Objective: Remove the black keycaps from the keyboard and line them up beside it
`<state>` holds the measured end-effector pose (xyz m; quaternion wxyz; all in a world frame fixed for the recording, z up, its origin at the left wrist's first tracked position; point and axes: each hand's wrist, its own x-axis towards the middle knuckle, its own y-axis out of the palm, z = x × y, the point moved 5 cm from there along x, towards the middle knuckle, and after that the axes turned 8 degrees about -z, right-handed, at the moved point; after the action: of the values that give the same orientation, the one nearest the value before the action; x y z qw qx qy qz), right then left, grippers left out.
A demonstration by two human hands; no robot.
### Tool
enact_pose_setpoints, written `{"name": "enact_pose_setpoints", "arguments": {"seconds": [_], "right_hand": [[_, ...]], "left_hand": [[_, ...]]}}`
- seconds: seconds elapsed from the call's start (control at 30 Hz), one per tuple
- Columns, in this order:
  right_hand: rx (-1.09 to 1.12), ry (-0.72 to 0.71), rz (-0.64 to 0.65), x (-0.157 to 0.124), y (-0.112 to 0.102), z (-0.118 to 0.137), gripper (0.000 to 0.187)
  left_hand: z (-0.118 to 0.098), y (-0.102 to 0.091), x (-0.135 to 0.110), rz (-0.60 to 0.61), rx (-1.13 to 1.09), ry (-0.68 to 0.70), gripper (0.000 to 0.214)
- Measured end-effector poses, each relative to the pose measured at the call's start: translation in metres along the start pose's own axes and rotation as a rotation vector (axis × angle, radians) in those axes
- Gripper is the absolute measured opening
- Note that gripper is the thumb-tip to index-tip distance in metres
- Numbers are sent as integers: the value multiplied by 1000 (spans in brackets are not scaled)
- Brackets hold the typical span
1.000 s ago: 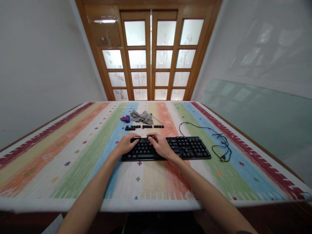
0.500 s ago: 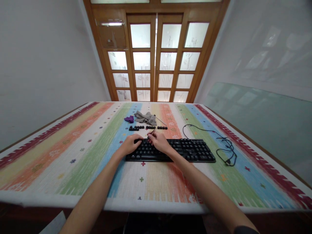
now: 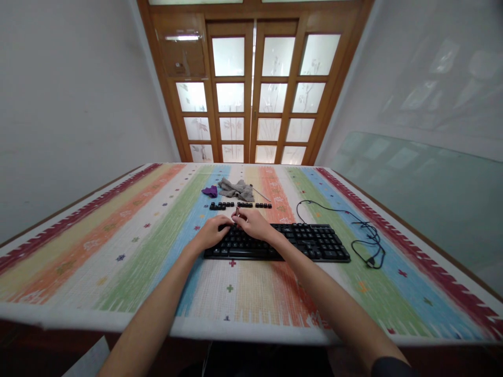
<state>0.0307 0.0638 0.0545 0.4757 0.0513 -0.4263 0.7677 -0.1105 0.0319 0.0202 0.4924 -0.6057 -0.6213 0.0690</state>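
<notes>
Right hand [image 3: 253,224] has moved closer to the left hand [image 3: 212,232], pinching a thin thing [image 3: 237,211] too small to make out. The left hand, half curled, touches the black keyboard [image 3: 310,242] on the desk [image 3: 157,246]; I cannot tell if it holds anything. Both hide keyboard parts.

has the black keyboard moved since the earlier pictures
No: the keyboard keeps its place against the red cross printed on the tablecloth, just beyond it.
</notes>
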Motion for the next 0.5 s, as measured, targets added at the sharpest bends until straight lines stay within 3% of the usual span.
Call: {"name": "enact_pose_setpoints", "arguments": {"seconds": [0.2,0.5], "right_hand": [[56,149,-10,8,2,-13,18],[-39,209,-30,20,11,-17,23]], "left_hand": [[-2,0,1,10,4,-4,23],[-1,1,0,14,18,-10,24]]}}
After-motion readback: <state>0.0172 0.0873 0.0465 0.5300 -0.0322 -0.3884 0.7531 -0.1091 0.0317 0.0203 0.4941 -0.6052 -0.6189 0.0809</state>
